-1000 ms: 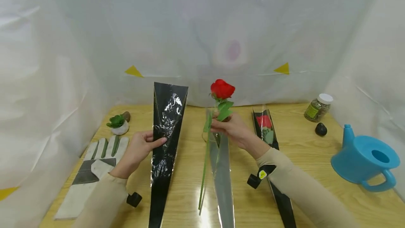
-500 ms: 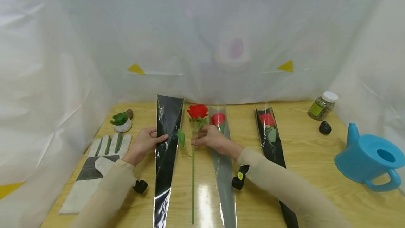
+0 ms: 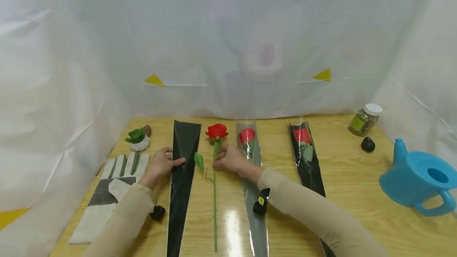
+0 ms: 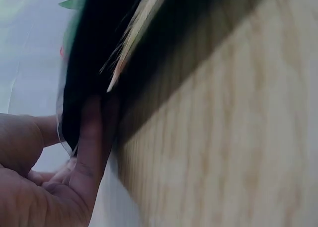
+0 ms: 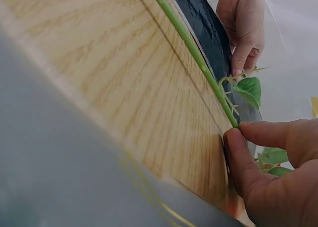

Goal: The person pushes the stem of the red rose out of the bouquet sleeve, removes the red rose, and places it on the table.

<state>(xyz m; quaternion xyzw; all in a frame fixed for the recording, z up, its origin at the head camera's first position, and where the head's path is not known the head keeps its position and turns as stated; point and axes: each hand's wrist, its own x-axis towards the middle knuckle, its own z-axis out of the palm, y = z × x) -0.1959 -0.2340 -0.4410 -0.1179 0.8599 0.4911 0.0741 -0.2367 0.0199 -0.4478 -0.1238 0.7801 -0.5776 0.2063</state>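
Observation:
My left hand (image 3: 161,165) pinches the left edge of a long black flower sleeve (image 3: 183,177), thumb on top and fingers underneath. The sleeve tapers toward me, its wide end at the back. In the left wrist view the sleeve (image 4: 94,53) shows dark between thumb and fingers. Just right of it, my right hand (image 3: 228,158) pinches the green stem of a red rose (image 3: 216,131) below its bloom. The stem runs toward me, and a leaf (image 3: 198,161) hangs out on the left. In the right wrist view thumb and forefinger meet on the stem (image 5: 198,58).
Right of the rose lie two sleeved red roses, one in a grey sleeve (image 3: 255,209), one in a black sleeve (image 3: 310,173). A blue watering can (image 3: 415,177), jar (image 3: 365,120) and black stone (image 3: 367,144) stand right. Gloves (image 3: 103,197) and a potted succulent (image 3: 137,139) are left.
The right hand has brought the rose left and down, from over the grey sleeve to beside the black one. The left hand has lowered the black sleeve toward the table.

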